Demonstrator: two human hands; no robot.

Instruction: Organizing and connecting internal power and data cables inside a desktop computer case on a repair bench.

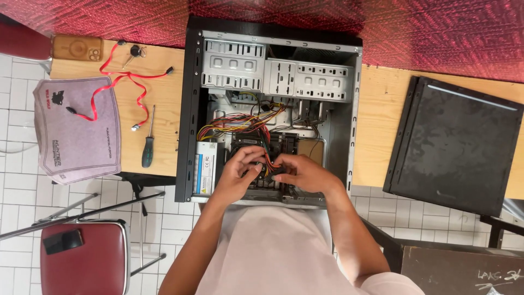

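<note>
Both hands work a bundle of red and yellow wires (266, 158) low inside the open computer case (190, 109), over the motherboard. The left hand (238, 169) pinches the wires with curled fingers; the right hand (303, 172) closes on them from the other side. Left of the case lie a screwdriver (148, 147), a red cable (117, 87) and a grey mat (73, 139). Right of the case rests the removed black side panel (456, 145). Loose wiring crowds the space above the hands.

white rectangular label (206, 166) on power supply side, left inside the case. dark phone (63, 241), screen off, lying on red chair seat, bottom left.
</note>
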